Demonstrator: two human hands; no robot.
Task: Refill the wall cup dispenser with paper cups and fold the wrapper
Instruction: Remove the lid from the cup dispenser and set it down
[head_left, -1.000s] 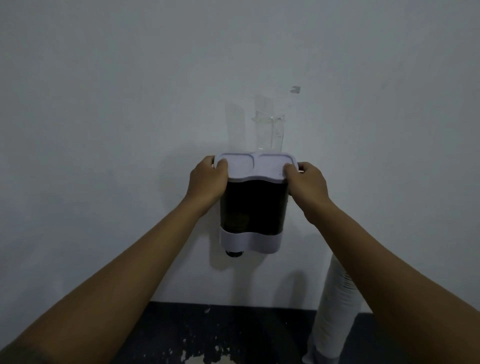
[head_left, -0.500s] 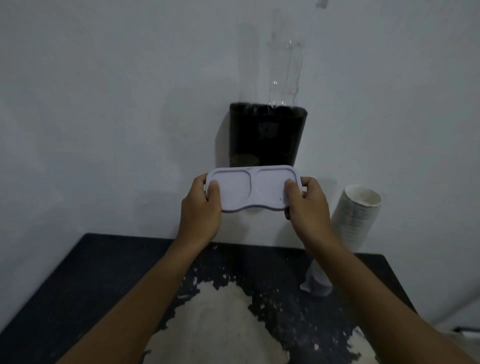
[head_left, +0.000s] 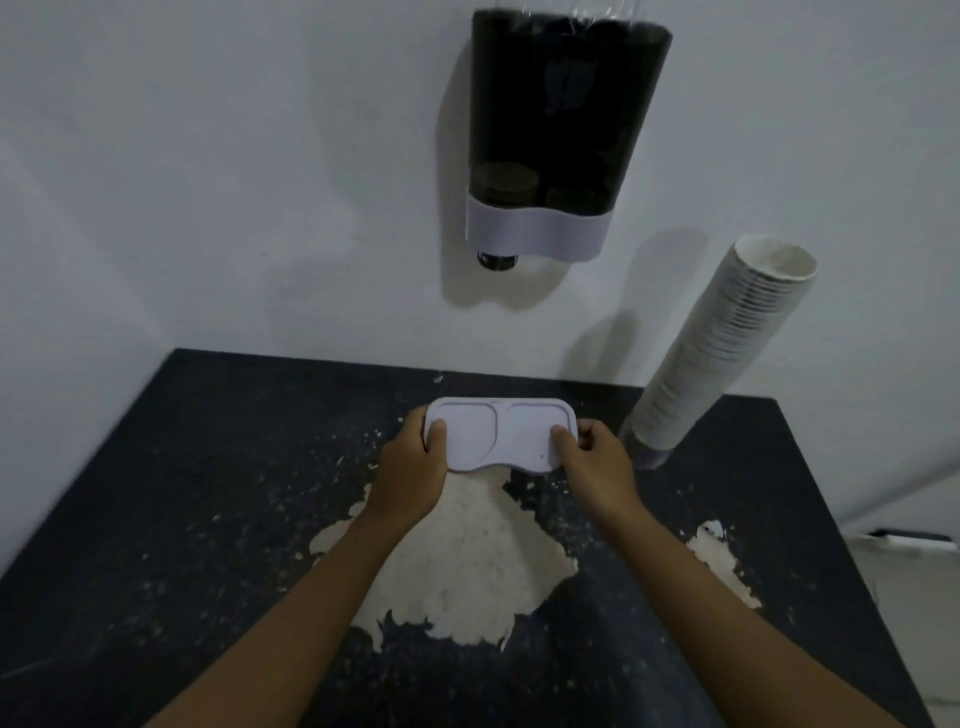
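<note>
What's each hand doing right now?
Left hand: closed on the left end of the dispenser lid.
Right hand: closed on the lid's right end.

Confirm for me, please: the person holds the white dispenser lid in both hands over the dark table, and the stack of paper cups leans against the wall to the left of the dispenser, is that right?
Not quite. The stack of paper cups leans against the wall to the right of the dispenser, not the left, as the head view shows. The rest holds: the left hand and right hand hold the white lid over the dark table.
</note>
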